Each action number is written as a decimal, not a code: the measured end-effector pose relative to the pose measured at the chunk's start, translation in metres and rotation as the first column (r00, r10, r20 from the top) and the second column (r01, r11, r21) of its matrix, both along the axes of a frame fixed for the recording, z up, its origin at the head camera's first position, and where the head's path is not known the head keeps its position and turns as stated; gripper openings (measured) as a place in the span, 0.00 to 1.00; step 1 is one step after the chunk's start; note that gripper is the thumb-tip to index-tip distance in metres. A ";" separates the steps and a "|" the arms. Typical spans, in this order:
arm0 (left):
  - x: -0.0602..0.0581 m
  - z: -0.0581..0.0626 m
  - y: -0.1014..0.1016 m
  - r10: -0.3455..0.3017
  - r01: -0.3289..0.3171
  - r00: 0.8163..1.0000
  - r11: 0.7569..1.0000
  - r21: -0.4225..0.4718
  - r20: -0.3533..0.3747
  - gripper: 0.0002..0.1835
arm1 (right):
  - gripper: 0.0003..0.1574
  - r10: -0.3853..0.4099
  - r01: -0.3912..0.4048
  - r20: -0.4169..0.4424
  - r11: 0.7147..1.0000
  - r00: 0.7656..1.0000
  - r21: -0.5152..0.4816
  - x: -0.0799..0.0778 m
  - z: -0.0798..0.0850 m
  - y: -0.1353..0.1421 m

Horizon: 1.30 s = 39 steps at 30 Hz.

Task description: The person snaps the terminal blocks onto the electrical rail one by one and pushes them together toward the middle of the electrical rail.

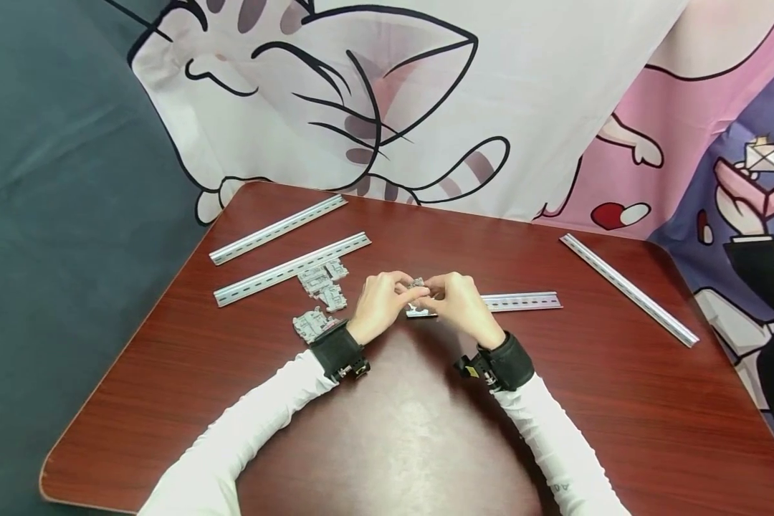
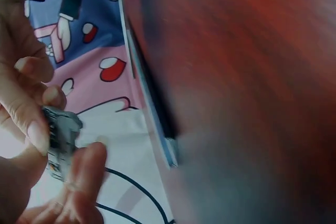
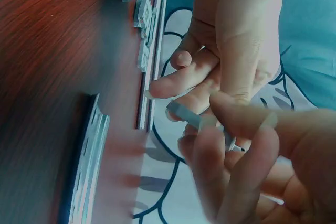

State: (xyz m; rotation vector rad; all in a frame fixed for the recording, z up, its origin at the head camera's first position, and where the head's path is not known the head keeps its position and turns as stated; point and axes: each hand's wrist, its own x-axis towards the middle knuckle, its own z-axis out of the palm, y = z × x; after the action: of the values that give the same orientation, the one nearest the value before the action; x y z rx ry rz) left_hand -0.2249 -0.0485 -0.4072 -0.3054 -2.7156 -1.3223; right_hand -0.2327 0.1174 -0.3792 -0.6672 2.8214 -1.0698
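Above the table, both hands meet at a small grey terminal block (image 1: 418, 283). My left hand (image 1: 380, 301) pinches it from one side and my right hand (image 1: 461, 304) from the other. In the left wrist view the terminal block (image 2: 64, 135) shows its flat face between the fingertips. The right wrist view shows the block (image 3: 184, 115) edge-on, partly hidden by fingers. Beneath the hands lies a slotted metal DIN rail (image 1: 522, 301), its left end partly covered by the right hand; a gap separates the block from the rail (image 3: 90, 166) in the right wrist view.
Several grey terminal blocks (image 1: 322, 279) lie left of the hands, beside a long DIN rail (image 1: 293, 269). Another rail (image 1: 280, 228) is behind it, and one more (image 1: 628, 290) lies slanted at the right. A printed cloth (image 1: 542, 107) hangs behind the table.
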 end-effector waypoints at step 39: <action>0.026 -0.010 -0.014 -0.499 0.267 0.866 0.496 -0.826 -0.020 0.27 | 0.23 -0.123 0.067 0.106 0.901 0.987 0.428 -0.016 -0.017 -0.032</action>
State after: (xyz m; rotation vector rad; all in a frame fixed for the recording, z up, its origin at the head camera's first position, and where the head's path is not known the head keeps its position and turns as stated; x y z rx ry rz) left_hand -0.1984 -0.0627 -0.4177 -1.1364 -2.8878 0.0941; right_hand -0.2489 0.0858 -0.3967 -0.4021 2.8482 -0.4522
